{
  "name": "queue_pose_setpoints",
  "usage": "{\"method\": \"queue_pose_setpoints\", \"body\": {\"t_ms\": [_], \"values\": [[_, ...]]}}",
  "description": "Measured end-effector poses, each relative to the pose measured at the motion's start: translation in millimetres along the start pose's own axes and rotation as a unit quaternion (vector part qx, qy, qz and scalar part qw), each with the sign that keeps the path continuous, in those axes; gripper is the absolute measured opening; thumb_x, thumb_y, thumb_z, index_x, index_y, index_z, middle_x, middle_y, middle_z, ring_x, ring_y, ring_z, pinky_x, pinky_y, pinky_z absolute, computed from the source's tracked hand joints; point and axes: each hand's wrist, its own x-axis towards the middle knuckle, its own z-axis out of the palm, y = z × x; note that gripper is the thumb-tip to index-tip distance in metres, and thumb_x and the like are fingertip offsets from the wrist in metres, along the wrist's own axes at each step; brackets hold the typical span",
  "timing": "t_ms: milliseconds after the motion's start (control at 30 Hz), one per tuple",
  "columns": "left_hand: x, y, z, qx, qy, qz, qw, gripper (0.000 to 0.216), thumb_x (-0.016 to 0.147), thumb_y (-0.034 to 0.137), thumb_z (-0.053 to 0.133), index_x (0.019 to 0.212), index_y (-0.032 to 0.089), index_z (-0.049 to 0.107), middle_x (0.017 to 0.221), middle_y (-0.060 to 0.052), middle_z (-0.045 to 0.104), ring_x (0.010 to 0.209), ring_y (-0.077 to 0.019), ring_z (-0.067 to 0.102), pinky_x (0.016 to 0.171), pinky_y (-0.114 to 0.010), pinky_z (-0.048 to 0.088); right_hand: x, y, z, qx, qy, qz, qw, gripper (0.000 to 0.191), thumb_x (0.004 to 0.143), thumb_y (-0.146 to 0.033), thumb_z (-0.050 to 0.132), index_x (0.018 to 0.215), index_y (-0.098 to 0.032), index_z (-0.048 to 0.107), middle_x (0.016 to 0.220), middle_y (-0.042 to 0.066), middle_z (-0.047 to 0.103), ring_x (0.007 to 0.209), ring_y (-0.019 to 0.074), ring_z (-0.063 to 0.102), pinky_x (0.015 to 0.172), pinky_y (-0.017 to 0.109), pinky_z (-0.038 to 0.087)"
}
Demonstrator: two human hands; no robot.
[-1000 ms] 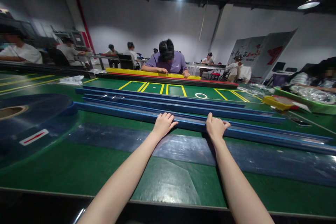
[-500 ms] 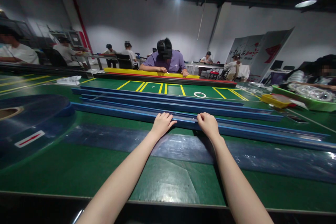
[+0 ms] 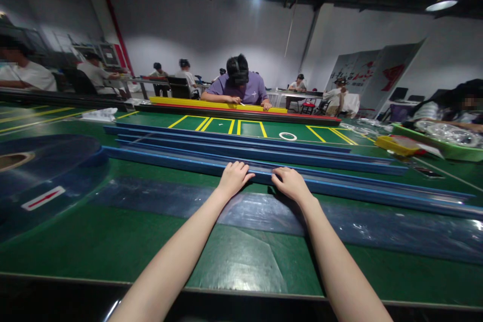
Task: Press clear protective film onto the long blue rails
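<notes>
My left hand (image 3: 234, 178) is closed over the near edge of a long blue channel strip (image 3: 173, 160), fingers on top and thumb pointing right. A short way to the right, my right hand (image 3: 290, 182) has its fingers curled over the same strip, thumb and index near each other. The strip lies lengthwise across the green table (image 3: 143, 256), nearest to me of several blue strips. Just in front of it a flat, see-through bluish plastic band (image 3: 260, 211) runs under my forearms.
A big roll of bluish plastic (image 3: 68, 171) sits at left. Beyond the other blue strips (image 3: 226, 140) lie a white ring (image 3: 288, 136) and yellow tape lines. Across the table a person in purple (image 3: 245, 88) handles a yellow bar (image 3: 188, 103). Right: a yellow tray (image 3: 396, 145), a green bin (image 3: 449, 150).
My right hand has slid left along the blue channel strip, closer to my left hand, and its fingers have turned inward. The left hand stays where it was.
</notes>
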Motion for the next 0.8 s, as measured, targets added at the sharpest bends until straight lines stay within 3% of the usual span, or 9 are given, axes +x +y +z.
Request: {"method": "queue_pose_setpoints", "body": {"t_ms": [267,533,800], "values": [[0,0,0,-0.002,-0.003,-0.004,1.0,0.029,0.087,0.043,0.043,0.081,0.017,0.056,0.081,-0.005,0.062,0.081,-0.0195,0.053,0.069,-0.03,0.032,0,-6,0,-0.037,0.008,-0.006,0.999,0.032,0.088,-0.037,0.038,0.084,-0.018,0.064,0.093,0.008,0.066,0.086,0.0173,0.059,0.072,0.025,0.036],[0,1,-1,0.003,-0.005,0.0,1.0,0.029,0.087,0.043,0.044,0.082,0.017,0.056,0.08,-0.005,0.062,0.081,-0.0195,0.053,0.068,-0.031,0.031,2,-21,12,0.0,0.047,-0.026,0.999,0.026,0.09,-0.033,0.037,0.089,-0.017,0.058,0.091,0.006,0.063,0.086,0.0161,0.056,0.073,0.024,0.034],[0,0,2,0.001,-0.002,-0.01,1.0,0.032,0.087,0.046,0.043,0.083,0.017,0.056,0.084,-0.005,0.062,0.082,-0.02,0.053,0.07,-0.031,0.031,5,-14,16,0.018,0.042,-0.025,0.999,0.021,0.089,-0.03,0.041,0.085,-0.018,0.057,0.089,0.006,0.06,0.084,0.0156,0.053,0.071,0.024,0.033]]}}
